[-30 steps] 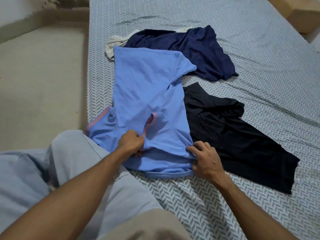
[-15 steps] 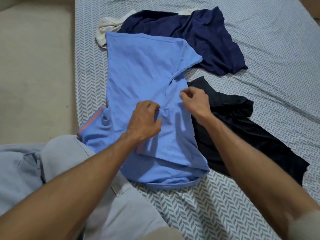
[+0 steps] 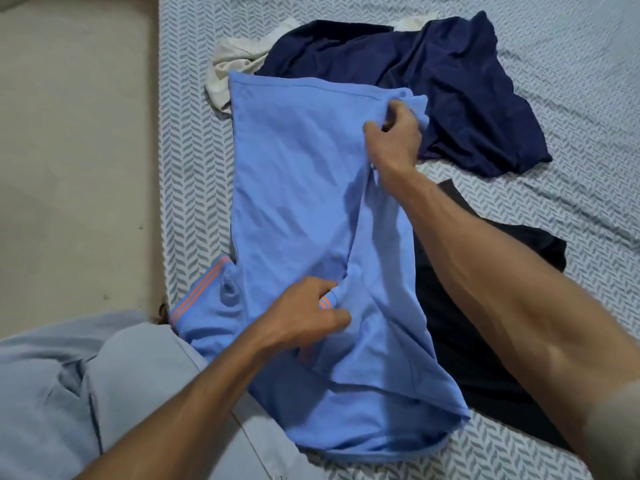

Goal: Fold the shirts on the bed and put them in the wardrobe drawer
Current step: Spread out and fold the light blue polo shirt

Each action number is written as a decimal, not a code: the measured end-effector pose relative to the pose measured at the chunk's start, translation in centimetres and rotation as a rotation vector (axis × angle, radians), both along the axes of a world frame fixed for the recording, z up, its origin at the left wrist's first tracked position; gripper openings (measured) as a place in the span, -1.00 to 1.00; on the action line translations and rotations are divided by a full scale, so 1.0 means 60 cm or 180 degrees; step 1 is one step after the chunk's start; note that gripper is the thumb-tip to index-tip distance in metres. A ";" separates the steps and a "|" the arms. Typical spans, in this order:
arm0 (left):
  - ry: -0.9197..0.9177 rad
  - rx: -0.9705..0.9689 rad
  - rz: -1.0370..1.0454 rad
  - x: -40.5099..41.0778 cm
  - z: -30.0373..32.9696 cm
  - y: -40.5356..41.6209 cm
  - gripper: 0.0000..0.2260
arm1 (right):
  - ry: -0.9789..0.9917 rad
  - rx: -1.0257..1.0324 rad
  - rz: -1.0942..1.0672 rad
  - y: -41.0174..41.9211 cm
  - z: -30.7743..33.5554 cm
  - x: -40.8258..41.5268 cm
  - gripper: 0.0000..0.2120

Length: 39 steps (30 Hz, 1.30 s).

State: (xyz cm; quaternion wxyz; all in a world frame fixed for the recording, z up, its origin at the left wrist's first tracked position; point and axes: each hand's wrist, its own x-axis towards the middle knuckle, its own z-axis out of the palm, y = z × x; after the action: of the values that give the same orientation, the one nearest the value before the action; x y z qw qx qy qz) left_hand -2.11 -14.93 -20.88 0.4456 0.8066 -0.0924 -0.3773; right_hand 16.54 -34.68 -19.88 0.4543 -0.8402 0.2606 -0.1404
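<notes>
Blue shirt (image 3: 304,202) spread lengthwise across the near-left part of the bed (image 3: 571,64), hem at the far end, one orange-striped sleeve (image 3: 201,292) poking out toward the left edge. Right hand (image 3: 394,136) up at the far right corner of the hem, fingers curled, pinching a bunch of the blue cloth there. Left hand (image 3: 304,313) low in the middle, fingers curled round the other striped sleeve cuff, gripping it against the body of the shirt. Right side panel folded in, a long crease running from hand to hand. Navy shirt (image 3: 450,84) crumpled at the far end of the bed, partly tucked under the blue hem. Cream garment (image 3: 232,64) peeking out to the left of the navy one, also touching the blue hem. Black shirt (image 3: 485,341) flat on the right, half covered by the blue one and crossed by the right forearm. Pale trousers (image 3: 86,393) at near left, knee against the bed edge. Beige floor (image 3: 69,168) beyond on the left.
</notes>
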 end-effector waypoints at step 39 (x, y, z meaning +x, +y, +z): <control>0.0212 0.0396 0.0880 -0.118 -0.026 0.067 -0.95 | 0.0835 -0.2761 0.3064 -0.072 -0.026 -0.613 -0.37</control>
State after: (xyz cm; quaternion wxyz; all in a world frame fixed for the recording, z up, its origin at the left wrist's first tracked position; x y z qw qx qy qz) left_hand -9.18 -10.91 -22.47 0.4454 0.8246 0.0580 -0.3439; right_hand -20.22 -38.98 -21.43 0.0512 -0.9798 -0.1711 0.0896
